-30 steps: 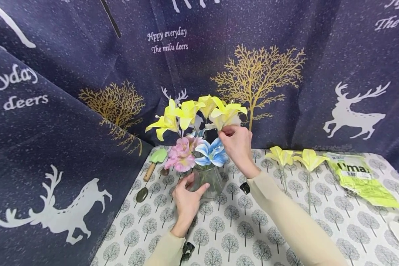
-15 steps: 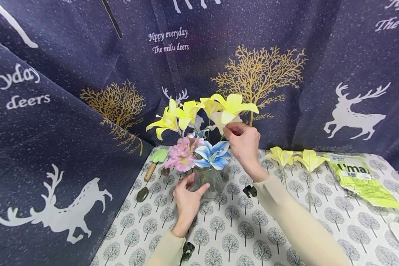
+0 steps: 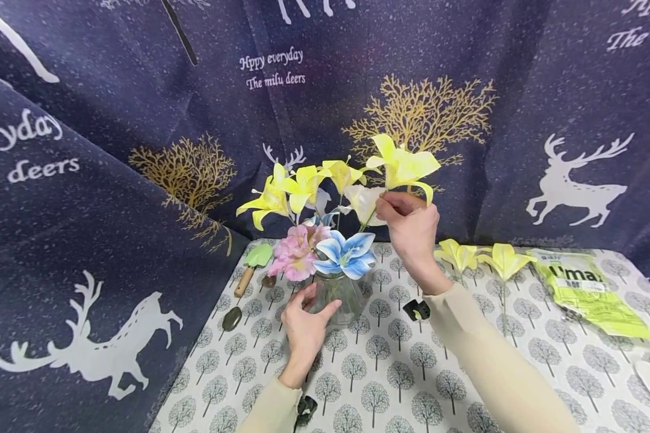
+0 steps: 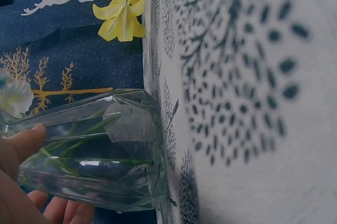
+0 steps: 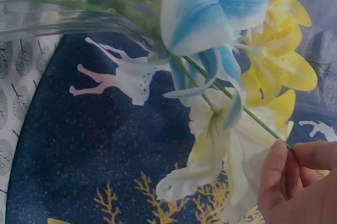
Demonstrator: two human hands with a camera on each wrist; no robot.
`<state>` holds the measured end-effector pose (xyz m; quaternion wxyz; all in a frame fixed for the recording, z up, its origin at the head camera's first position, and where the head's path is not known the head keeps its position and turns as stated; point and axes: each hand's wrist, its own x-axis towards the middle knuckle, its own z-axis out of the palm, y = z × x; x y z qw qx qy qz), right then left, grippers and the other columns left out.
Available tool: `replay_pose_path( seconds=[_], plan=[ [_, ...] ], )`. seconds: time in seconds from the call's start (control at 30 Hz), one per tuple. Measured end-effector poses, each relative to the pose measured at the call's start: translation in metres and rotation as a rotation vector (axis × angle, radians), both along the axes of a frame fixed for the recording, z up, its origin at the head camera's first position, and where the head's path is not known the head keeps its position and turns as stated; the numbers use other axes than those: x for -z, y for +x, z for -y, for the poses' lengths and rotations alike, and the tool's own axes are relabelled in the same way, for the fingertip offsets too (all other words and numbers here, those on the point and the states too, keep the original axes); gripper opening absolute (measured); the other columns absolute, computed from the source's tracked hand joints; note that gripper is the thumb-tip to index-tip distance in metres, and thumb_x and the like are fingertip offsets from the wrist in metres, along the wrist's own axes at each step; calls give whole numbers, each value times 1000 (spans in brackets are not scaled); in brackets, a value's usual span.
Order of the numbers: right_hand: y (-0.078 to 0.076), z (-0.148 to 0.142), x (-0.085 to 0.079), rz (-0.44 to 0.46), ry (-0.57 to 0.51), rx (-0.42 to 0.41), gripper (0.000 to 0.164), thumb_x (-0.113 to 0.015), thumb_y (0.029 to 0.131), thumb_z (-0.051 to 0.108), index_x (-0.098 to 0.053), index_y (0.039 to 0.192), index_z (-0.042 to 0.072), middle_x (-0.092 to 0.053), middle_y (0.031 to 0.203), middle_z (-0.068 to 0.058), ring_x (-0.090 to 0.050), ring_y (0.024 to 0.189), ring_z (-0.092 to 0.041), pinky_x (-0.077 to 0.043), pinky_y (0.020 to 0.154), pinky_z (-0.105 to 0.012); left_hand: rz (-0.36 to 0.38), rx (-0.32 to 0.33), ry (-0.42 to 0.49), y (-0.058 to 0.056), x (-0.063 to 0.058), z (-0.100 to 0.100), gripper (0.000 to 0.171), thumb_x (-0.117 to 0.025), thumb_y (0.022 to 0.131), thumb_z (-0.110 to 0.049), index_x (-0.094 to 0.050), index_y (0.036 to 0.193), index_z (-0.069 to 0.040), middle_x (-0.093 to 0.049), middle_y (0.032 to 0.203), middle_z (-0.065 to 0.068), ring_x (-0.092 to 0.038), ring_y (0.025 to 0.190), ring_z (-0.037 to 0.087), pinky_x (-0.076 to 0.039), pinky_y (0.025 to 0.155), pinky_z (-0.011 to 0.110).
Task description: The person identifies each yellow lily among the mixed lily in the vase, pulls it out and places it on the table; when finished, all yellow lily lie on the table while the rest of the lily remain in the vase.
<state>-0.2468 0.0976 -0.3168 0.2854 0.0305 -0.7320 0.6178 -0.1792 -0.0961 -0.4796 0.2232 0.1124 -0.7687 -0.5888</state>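
Note:
A clear glass vase (image 3: 342,300) stands on the table, holding yellow, pink, white and blue artificial flowers. My left hand (image 3: 305,322) grips the vase from its left side, thumb across the front; in the left wrist view green stems (image 4: 79,145) show through the glass. Above and to the right of the vase, my right hand (image 3: 411,234) pinches the stem of a yellow lily (image 3: 403,163). In the right wrist view that green stem (image 5: 247,110) runs from the fingertips past a white flower (image 5: 210,155) toward the vase mouth. A blue lily (image 3: 346,255) leans over the front rim.
Two yellow lilies (image 3: 505,260) lie on the tree-print tablecloth at right, beside a bright green bag (image 3: 593,294). A small green trowel (image 3: 257,255) and a dark oval tool head (image 3: 231,319) lie left of the vase. A dark deer-print cloth (image 3: 314,114) hangs behind.
My right hand has moved right and slightly down, and the yellow lily it pinches now leans right, apart from the other blooms. My left hand stays on the vase.

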Motion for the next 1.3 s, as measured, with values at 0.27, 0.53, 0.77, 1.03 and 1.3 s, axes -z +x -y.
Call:
replay_pose_path(
  seconds=[0.27,0.53,0.77,1.03,1.3],
  plan=[
    [-2,-8,-3,-166,-101,-37,14,-74,89,10,-77,95,-3,-77,77,-8,-70,61,-3,-61,62,-16,7,1,-12,-1,2,0,59,-97,61,-24,-73,115,-21,-75,114,-1,-73,105,23,-62,96,31],
    [-1,-17,-10,-265,-278,-74,13,-73,87,1,-73,91,-12,-75,74,5,-71,60,-9,-63,61,-21,-4,3,-35,0,1,1,59,-97,62,-26,-73,116,-21,-75,114,0,-73,105,25,-62,96,35],
    [1,-27,-20,-319,-373,-82,12,-75,86,0,-72,90,-11,-77,80,-2,-72,62,-10,-65,66,-23,-3,5,-26,1,1,1,57,-96,63,-24,-74,115,-21,-74,113,0,-74,104,26,-62,96,35],
    [4,-39,-26,-407,-484,-83,4,-75,84,-8,-74,87,-4,-76,81,-3,-72,65,-13,-65,66,-25,6,-1,-44,1,2,0,58,-96,63,-27,-74,116,-20,-74,114,0,-75,103,24,-63,93,30],
    [9,-51,-34,-458,-565,-82,13,-74,84,-9,-68,92,-17,-77,82,-5,-72,64,-14,-65,64,-26,33,-14,-51,2,0,-1,59,-96,62,-27,-74,116,-21,-75,114,-1,-73,106,22,-62,95,31]
  ],
)
